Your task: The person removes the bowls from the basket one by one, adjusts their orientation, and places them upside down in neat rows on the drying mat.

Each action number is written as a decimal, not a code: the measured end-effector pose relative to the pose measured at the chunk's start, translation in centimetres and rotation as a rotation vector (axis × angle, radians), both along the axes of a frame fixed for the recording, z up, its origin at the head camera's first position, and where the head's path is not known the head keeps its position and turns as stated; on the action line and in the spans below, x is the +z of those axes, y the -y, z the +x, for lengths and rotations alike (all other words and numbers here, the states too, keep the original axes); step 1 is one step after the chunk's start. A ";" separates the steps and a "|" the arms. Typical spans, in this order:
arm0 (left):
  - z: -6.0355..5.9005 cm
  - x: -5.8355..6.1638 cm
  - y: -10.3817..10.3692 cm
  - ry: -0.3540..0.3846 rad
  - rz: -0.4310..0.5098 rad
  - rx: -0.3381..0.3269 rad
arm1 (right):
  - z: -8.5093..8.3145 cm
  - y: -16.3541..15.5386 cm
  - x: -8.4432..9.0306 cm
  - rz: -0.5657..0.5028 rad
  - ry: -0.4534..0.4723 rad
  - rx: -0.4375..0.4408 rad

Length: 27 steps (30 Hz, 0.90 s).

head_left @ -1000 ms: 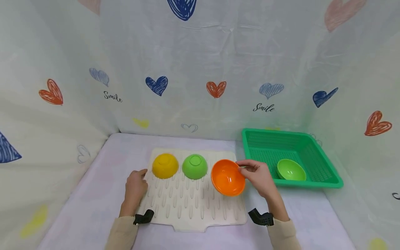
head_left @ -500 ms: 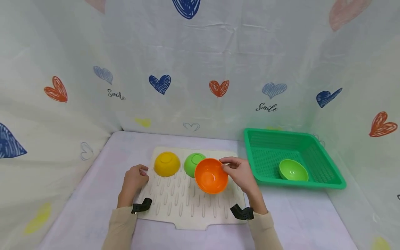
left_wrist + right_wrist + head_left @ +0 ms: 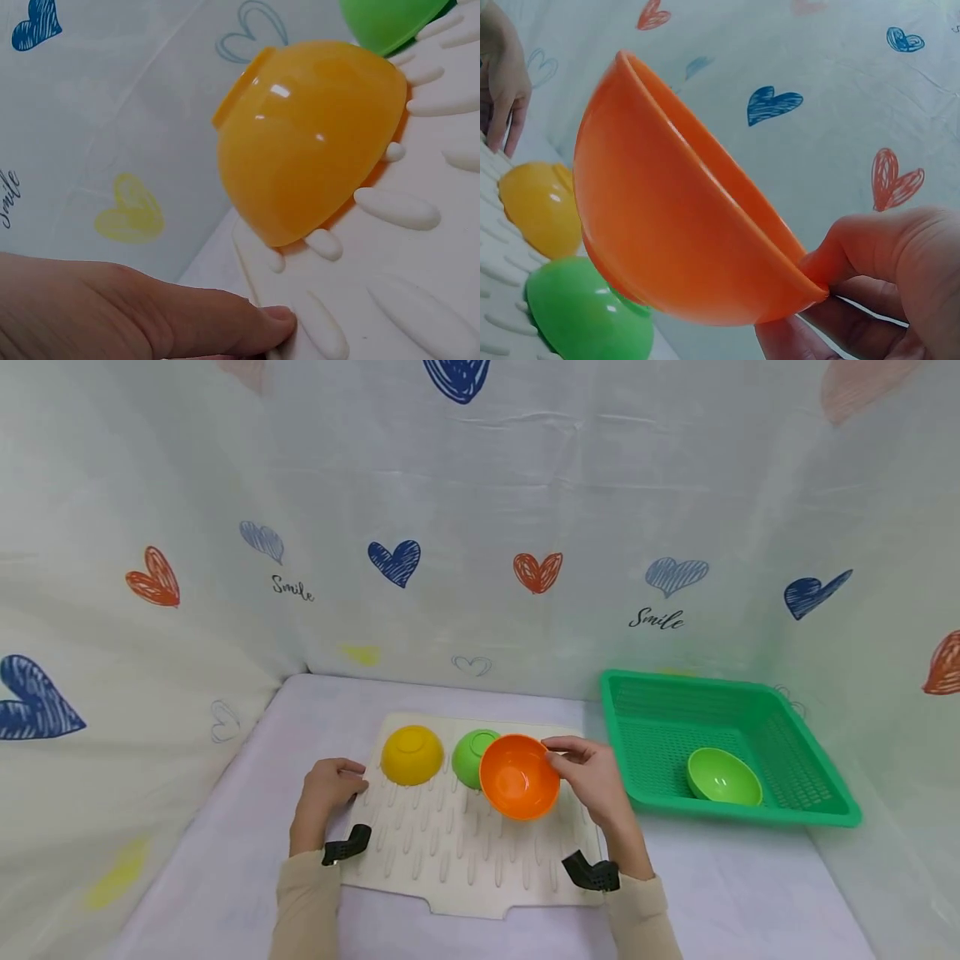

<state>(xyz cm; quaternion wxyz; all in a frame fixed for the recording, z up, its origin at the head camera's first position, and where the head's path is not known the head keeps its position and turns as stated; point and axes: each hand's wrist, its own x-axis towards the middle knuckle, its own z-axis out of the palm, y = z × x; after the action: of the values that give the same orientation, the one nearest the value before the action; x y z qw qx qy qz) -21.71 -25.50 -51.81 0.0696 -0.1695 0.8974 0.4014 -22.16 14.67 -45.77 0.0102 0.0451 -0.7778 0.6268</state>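
Note:
My right hand (image 3: 592, 777) pinches an orange bowl (image 3: 519, 777) by its rim, thumb inside and fingers outside. The bowl is raised over a white ridged draining board (image 3: 465, 860), its opening tilted toward the head camera. It partly covers an upside-down green bowl (image 3: 467, 758) in the head view; the right wrist view shows that green bowl (image 3: 589, 311) below it. An upside-down yellow bowl (image 3: 412, 756) rests farther left on the board. My left hand (image 3: 327, 789) holds the board's left edge, its thumb (image 3: 255, 322) on top near the yellow bowl (image 3: 311, 142).
A green plastic basket (image 3: 738, 814) stands at the right of the table, with a light green bowl (image 3: 723, 777) upright inside. White cloth (image 3: 450, 485) printed with hearts hangs behind and on both sides. The board's tab (image 3: 468, 906) points toward me.
My right hand has carried the orange bowl leftward from the board's right side to overlap the green bowl, then stayed about there. The left hand remains at the board's edge. The head view has shifted slightly.

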 end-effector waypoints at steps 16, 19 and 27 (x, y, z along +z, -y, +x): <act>0.1 -0.2 0.7 0.026 0.070 -0.023 | 0.3 -1.1 -0.2 0.029 0.035 -0.023; 0.2 -0.3 0.6 0.004 0.071 -0.022 | 0.4 -1.3 -0.3 0.023 0.026 -0.031; 0.0 0.0 0.8 0.021 0.059 -0.025 | 0.4 -1.0 -0.7 0.027 0.008 -0.050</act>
<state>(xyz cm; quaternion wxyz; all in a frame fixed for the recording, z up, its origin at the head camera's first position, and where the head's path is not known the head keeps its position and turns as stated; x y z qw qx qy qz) -21.76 -26.30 -51.83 0.0892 -0.1603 0.8864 0.4250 -21.75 15.65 -46.46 0.0223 0.0234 -0.7870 0.6161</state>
